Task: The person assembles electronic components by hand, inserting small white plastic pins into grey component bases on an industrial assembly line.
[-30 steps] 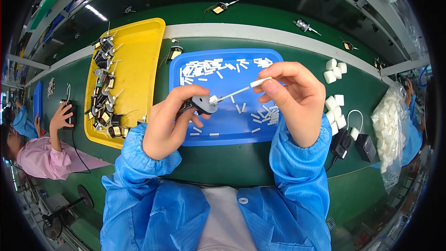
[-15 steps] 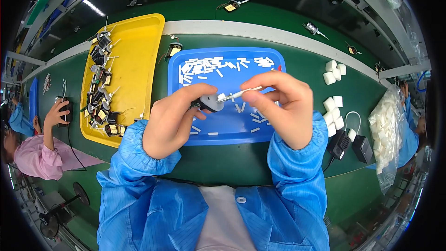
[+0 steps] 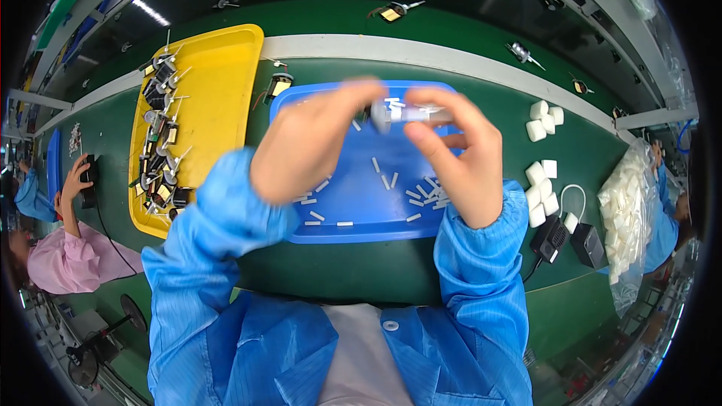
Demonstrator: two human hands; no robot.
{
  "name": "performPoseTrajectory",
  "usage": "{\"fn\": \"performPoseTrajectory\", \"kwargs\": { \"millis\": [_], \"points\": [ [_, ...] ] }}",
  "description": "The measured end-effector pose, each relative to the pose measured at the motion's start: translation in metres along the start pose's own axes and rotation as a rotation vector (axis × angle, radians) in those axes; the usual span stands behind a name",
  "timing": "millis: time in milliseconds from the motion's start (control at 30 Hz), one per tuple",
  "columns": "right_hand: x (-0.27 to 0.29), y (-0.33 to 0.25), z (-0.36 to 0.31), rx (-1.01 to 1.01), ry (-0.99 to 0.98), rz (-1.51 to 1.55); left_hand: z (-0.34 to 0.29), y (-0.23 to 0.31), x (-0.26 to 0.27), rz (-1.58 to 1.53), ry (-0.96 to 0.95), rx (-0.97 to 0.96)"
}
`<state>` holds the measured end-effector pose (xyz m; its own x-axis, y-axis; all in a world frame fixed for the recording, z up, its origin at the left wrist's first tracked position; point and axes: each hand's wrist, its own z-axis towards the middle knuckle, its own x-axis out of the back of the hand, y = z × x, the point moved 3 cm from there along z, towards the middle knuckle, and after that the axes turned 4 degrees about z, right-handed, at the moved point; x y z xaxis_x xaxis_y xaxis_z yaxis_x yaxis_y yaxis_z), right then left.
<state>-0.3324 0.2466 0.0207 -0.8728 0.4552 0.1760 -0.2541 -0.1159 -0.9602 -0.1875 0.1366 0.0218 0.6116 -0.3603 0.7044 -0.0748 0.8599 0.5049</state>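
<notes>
My left hand (image 3: 312,143), smeared by motion, is closed around a small motor-like part (image 3: 382,116) with a grey round disc, held above the blue tray (image 3: 353,233). A blurred pale stem (image 3: 418,114) points from the disc toward my right hand (image 3: 462,154). That hand's thumb and forefinger are bent around the stem; the exact contact is blurred. Short white strips (image 3: 429,194) lie scattered in the tray below, and my hands hide part of them.
Left stands a yellow tray (image 3: 218,105) with several similar motor parts (image 3: 159,135). Another motor part (image 3: 280,86) lies behind the blue tray. White foam blocks (image 3: 535,174), black box-shaped devices (image 3: 587,244) and a bag (image 3: 635,214) are right. A co-worker's hand (image 3: 75,180) is far left.
My left hand has risen and moved slightly away from me, turning the disc more edge-on. The stem's tilt has changed. Parts on the far green strip have shifted right.
</notes>
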Motion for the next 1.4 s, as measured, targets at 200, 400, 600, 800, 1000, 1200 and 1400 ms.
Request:
{"fn": "performPoseTrajectory", "kwargs": {
  "millis": [200, 400, 600, 800, 1000, 1200, 1400],
  "points": [
    [0.001, 0.017, 0.011, -0.006, 0.026, -0.11, 0.069, -0.161, -0.019, 0.369, -0.059, 0.305],
    [-0.007, 0.044, 0.013, 0.04, -0.084, -0.288, 0.094, -0.253, -0.013, 0.808, -0.24, 0.27],
    [-0.003, 0.051, 0.013, 0.032, -0.167, -0.396, 0.085, -0.361, 0.046, 1.022, -0.313, 0.573],
    [-0.007, 0.064, 0.007, 0.017, -0.254, -0.522, 0.065, -0.388, 0.065, 0.877, -0.378, 0.678],
    [-0.044, 0.069, -0.003, 0.187, -0.183, -0.75, 0.08, -0.303, 0.07, 1.003, -0.244, 0.549],
    [-0.057, 0.083, -0.005, 0.349, -0.175, -0.863, 0.065, -0.221, 0.077, 0.429, 0.06, 0.467],
    [-0.045, 0.089, -0.006, 0.268, -0.182, -0.712, 0.002, -0.082, 0.046, -0.062, -0.109, 0.487]
  ]
}}
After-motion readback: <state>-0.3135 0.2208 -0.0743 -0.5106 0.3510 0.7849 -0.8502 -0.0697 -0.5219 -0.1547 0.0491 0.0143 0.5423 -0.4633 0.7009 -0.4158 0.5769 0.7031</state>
